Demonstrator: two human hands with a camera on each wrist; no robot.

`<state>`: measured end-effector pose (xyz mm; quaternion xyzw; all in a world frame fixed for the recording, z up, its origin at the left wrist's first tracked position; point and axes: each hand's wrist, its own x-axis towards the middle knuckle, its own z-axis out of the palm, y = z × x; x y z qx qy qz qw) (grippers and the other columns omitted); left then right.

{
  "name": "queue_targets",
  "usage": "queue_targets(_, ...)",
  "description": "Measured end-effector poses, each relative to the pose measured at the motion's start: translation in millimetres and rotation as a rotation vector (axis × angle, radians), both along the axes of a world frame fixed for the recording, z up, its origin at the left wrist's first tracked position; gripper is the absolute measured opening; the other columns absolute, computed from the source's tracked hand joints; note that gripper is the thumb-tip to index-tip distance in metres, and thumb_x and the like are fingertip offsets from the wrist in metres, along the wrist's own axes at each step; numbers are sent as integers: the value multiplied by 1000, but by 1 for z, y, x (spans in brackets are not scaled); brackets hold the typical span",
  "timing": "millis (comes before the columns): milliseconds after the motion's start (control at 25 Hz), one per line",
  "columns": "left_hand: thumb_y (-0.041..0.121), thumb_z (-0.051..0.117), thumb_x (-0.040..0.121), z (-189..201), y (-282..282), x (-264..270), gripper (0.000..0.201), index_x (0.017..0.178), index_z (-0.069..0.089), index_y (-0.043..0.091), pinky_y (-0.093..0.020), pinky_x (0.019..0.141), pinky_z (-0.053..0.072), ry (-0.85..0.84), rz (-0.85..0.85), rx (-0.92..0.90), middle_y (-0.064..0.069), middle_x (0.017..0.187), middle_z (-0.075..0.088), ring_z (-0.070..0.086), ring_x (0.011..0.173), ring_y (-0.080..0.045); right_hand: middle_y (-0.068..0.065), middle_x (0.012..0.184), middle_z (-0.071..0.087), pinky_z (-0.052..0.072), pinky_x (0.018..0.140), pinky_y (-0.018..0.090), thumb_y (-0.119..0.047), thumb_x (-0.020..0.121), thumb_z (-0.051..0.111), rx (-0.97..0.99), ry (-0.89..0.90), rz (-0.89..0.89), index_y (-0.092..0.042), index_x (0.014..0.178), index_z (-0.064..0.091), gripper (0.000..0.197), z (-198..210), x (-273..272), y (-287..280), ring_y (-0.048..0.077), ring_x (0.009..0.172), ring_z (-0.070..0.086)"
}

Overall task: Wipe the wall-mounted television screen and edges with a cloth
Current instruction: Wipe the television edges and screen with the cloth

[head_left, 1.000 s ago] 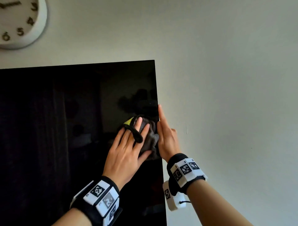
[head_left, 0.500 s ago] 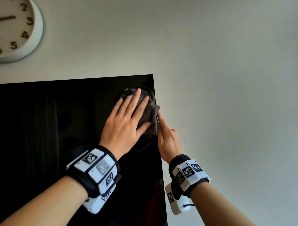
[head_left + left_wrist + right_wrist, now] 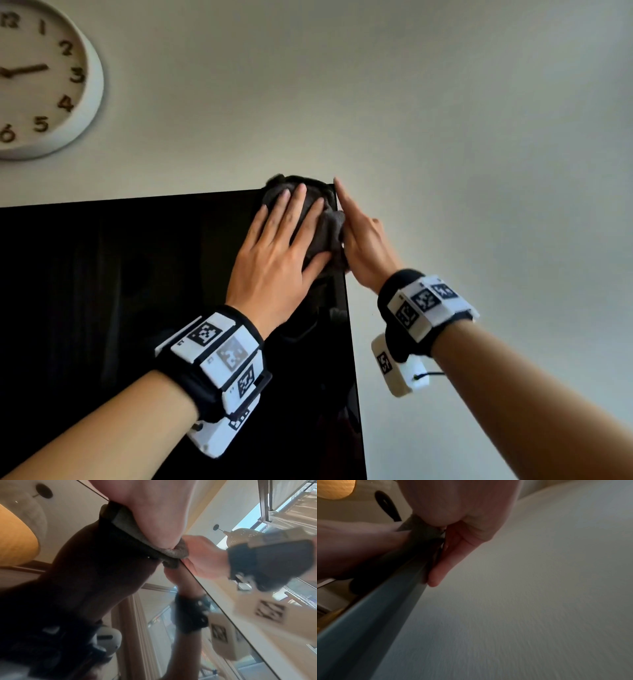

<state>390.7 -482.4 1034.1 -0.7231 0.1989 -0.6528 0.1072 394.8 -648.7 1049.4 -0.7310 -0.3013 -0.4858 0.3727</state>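
Observation:
The black wall-mounted television [image 3: 120,308] fills the lower left of the head view. A dark grey cloth [image 3: 334,224] lies over its top right corner. My left hand [image 3: 287,219] presses flat on the cloth with its fingers straight and spread. My right hand [image 3: 359,246] runs along the television's right edge with the index finger pointing up. In the right wrist view its thumb and fingers [image 3: 436,574] pinch the cloth [image 3: 419,530] round the edge [image 3: 376,615]. The left wrist view shows the cloth [image 3: 130,524] under my left palm [image 3: 150,507].
A round white clock [image 3: 41,78] hangs on the wall above and left of the television. Bare pale wall [image 3: 479,137] stretches to the right of the screen. The glossy screen [image 3: 102,574] mirrors the room and my arms.
Both hands slid the cloth up the right side of the screen, from about mid-height to the top right corner. The head view tilted upward, showing more of the clock.

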Motion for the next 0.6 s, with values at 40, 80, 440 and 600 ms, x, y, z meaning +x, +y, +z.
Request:
queue_targets(40, 50, 29, 100, -3, -1, 1, 65, 154, 27, 15, -46, 121, 23, 1, 9, 10, -12, 163, 21, 23, 150, -28, 20, 95, 68, 42, 77, 26, 3, 93, 33, -25, 16, -12, -26, 152, 21, 66, 9, 1, 0, 36, 88, 61)
queue_targets(80, 50, 29, 100, -4, 0, 0, 65, 154, 28, 14, -46, 120, 24, 5, 15, 18, -12, 163, 22, 26, 148, -29, 18, 91, 67, 42, 73, 23, 5, 90, 32, -36, 30, -10, -26, 152, 22, 70, 13, 1, 0, 34, 85, 59)
queue_targets(440, 54, 23, 100, -2, 32, -7, 67, 155, 23, 16, -43, 121, 24, 39, 73, 11, -7, 164, 18, 23, 150, -24, 10, 113, 60, 44, 75, 33, -27, 103, 37, -257, -126, -344, -30, 140, 44, 38, 50, -19, 26, 34, 95, 59)
queue_targets(600, 55, 24, 100, -4, 59, -13, 68, 154, 23, 15, -43, 121, 24, 70, 75, -58, -7, 164, 20, 29, 147, -26, 5, 118, 63, 48, 80, 39, -35, 105, 28, -555, -178, -535, -37, 143, 36, 39, 72, -34, 62, 30, 100, 62)
